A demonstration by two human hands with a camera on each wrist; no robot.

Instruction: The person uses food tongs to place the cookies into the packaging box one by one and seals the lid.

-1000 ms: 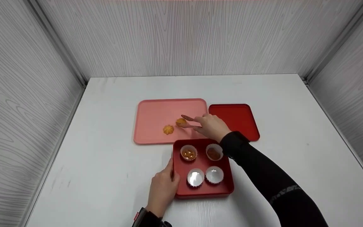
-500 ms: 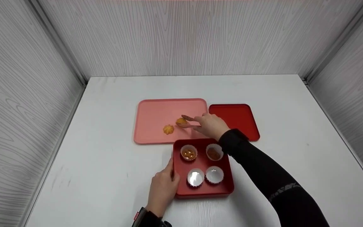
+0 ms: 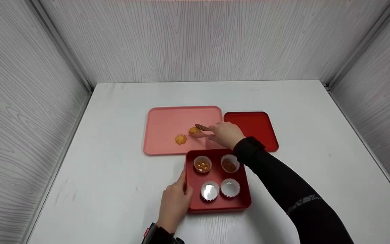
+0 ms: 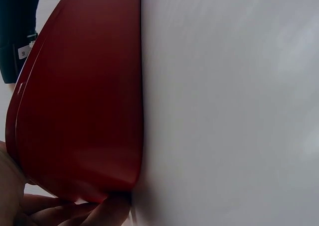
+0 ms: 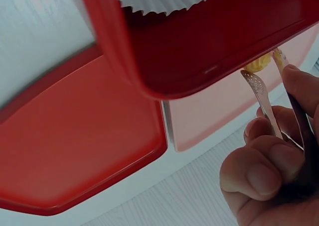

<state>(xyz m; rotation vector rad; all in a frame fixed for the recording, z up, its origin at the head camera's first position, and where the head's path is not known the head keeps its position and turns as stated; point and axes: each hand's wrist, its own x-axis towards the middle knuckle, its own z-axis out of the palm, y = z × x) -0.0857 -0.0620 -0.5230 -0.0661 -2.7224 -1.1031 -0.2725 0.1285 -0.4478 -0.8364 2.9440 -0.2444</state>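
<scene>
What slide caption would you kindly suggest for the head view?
Over a pink tray, right hand holds tongs at a yellow cookie; left hand grips a red box of four paper cups.

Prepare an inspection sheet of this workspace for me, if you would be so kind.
Surface: white tabletop, faint marks.
Job's things: red box with four paper cups, the far two holding brownish contents; pink tray bearing two yellow pieces; tips of the tongs at the right-hand piece; red tray right of the pink one.
Clutter: nothing seen.
Left hand: grips the box's left side.
Right hand: holds the tongs.
Cables: nothing seen.
Surroundings: pale wood-grain walls, back and both sides.
</scene>
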